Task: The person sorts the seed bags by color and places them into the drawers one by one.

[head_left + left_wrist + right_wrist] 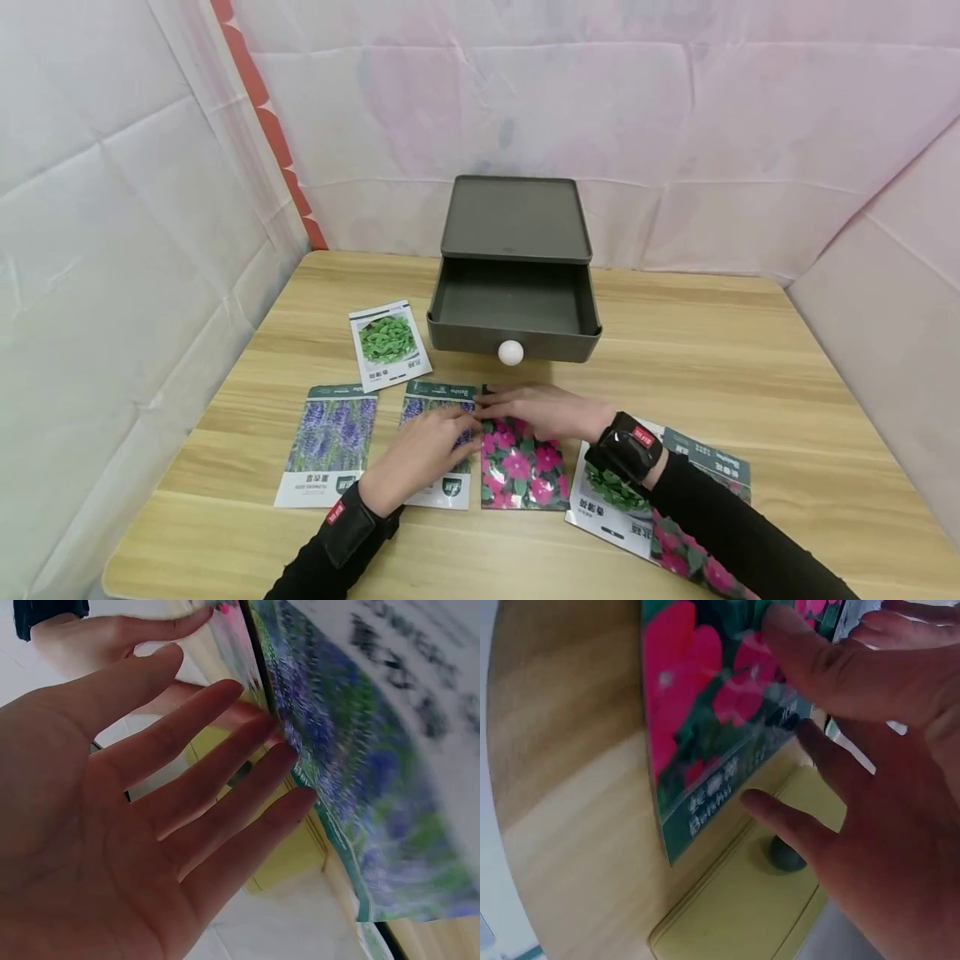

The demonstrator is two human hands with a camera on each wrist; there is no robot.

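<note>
- The pink-flower packet (521, 467) lies near the table's (750, 350) front edge.
- The right hand (543, 411), fingers straight, presses its top.
- The left hand (420, 454), flat and open, rests on the lavender packet (442, 400) beside it.

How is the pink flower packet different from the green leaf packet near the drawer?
The pink flower packet shows bright pink blooms, and both hands touch it: left hand, right hand. The green leaf packet shows green leaves on a white border, lies tilted, and nobody touches it. Both lie flat on the wooden table.
</note>
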